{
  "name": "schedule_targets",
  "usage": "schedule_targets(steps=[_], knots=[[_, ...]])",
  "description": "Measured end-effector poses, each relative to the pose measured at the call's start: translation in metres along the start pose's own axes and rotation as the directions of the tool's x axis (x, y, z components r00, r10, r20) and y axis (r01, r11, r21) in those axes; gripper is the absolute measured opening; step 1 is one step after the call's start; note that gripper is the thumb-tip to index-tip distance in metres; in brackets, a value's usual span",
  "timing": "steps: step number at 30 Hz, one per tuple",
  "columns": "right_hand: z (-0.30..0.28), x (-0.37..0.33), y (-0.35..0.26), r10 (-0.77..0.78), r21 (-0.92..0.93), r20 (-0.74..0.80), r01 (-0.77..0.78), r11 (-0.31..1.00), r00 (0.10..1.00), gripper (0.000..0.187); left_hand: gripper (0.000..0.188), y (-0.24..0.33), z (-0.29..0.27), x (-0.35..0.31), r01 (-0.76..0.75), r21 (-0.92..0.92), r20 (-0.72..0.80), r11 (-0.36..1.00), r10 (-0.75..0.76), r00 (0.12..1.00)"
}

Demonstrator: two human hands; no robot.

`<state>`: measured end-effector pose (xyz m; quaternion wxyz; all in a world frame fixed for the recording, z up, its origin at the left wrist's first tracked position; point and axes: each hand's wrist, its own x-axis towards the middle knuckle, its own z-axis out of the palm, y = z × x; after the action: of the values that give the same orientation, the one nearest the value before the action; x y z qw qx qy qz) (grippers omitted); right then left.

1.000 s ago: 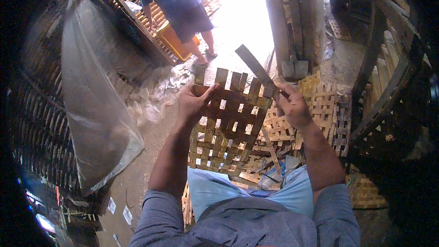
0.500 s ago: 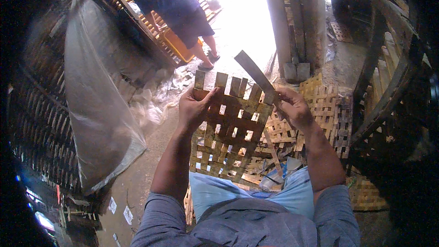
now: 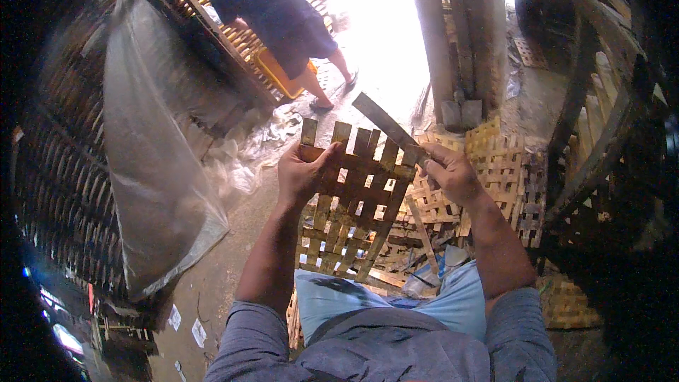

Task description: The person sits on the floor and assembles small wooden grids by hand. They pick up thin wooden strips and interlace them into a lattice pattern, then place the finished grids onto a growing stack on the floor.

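Note:
A woven panel of flat bamboo strips [image 3: 338, 194], open-meshed with strip ends sticking up along its top, stands before me over my lap. My left hand [image 3: 304, 173] is closed on its upper left edge, thumb across the front. At the upper right corner my right hand [image 3: 453, 175] pinches a flat grey-brown strip [image 3: 382, 122]. This strip slants up and to the left, past the panel's top edge. Its lower end is at my right fingers, beside the panel's corner; whether those fingers also grip the panel cannot be made out.
More woven panels [image 3: 484, 159] lie to the right, with scraps and a loose strip [image 3: 422, 230] below them. Translucent plastic sheeting [image 3: 152, 163] hangs at left. Another person [image 3: 272, 14] stands at the back by a yellow crate [image 3: 279, 74]. A curved wooden frame rises at right.
The slanting strip has tipped lower, its upper end moving left and down. The panel's top and both hands have dropped slightly. The other person has shifted a little to the right.

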<state>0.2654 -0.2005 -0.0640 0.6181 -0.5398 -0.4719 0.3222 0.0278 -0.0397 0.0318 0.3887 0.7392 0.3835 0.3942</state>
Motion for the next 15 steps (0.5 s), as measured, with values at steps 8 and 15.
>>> schedule_targets(steps=[8,15], knots=[[0.011,-0.004,-0.012,-0.119,-0.258,-0.105,0.089,0.962,0.987,0.037,0.026,-0.004,-0.004,-0.002,0.055,-0.030,-0.002,0.998,-0.055,0.998],[-0.001,0.002,0.006,-0.120,-0.055,0.040,0.122,0.991,0.992,0.039,0.029,-0.001,-0.008,-0.001,0.138,-0.081,0.063,0.987,-0.133,0.989]])
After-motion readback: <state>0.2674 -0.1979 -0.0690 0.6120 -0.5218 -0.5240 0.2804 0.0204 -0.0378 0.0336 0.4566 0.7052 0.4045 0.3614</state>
